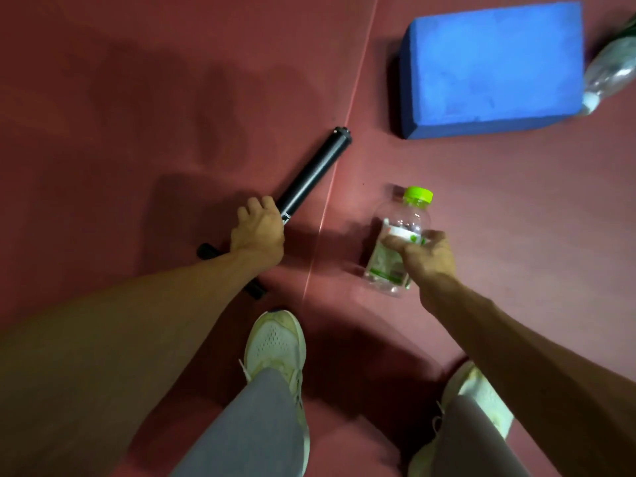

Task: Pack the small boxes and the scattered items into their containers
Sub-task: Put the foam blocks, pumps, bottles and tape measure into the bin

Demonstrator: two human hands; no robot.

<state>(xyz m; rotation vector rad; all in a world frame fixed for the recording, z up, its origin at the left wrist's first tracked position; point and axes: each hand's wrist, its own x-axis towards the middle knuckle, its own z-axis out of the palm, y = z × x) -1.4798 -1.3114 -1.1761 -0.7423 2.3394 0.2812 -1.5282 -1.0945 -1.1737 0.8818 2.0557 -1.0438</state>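
A long black pump-like tube [311,173] lies slanted on the red floor mat, its T-shaped handle end toward me. My left hand [257,232] grips it near the lower end, fingers curled round the tube. A clear plastic bottle [401,232] with a lime-green cap and a green-and-white label is to the right. My right hand [423,254] holds the bottle around its middle, thumb and fingers wrapped on the label.
A blue foam block [492,68] lies on the mat at the upper right. A second clear plastic bottle [611,68] lies beside its right edge. My two feet in pale sneakers [275,346] stand at the bottom. A seam [330,187] runs through the mat.
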